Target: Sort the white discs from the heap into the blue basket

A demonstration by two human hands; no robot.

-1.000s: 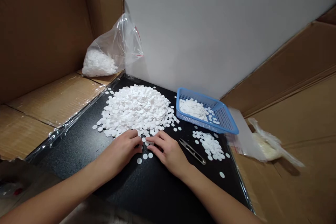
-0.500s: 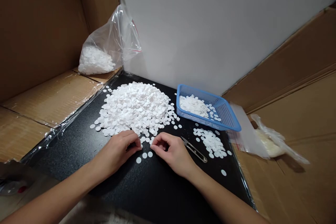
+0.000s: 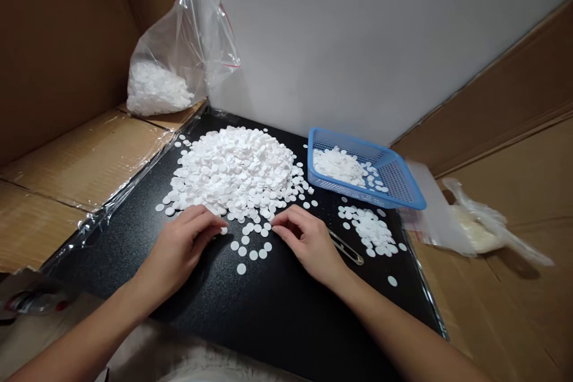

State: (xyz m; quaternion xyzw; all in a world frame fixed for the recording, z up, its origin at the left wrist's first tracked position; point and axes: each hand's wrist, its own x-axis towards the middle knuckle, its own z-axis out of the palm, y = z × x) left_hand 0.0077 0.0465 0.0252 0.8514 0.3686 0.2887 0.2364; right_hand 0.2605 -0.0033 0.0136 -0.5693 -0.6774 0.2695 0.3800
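Note:
My left hand [image 3: 183, 245] is bent over the black tabletop, fingertips drawn together at a small white disc [image 3: 224, 231]. To the right, my right hand [image 3: 308, 245] has its thumb and index fingertip nearly together beside another white disc [image 3: 267, 226]. Whether something thin sits in that pinch is hidden. Between the hands, several round white discs [image 3: 242, 250] lie flat, mostly apart from each other. Just beyond them rises a large heap of the same discs [image 3: 237, 170]. A slim metal tool [image 3: 351, 252] lies partly behind my right hand.
A blue perforated basket [image 3: 412, 200] holding more discs stands at the back right. A smaller disc group [image 3: 371, 231] lies in front of it. A clear bag of white pieces [image 3: 159, 89] rests on cardboard at left; another plastic bag [image 3: 478, 230] lies beyond the right edge.
My hands have moved apart, left hand leftward and right hand rightward. More discs now lie spread in the gap between them. The view has shifted slightly.

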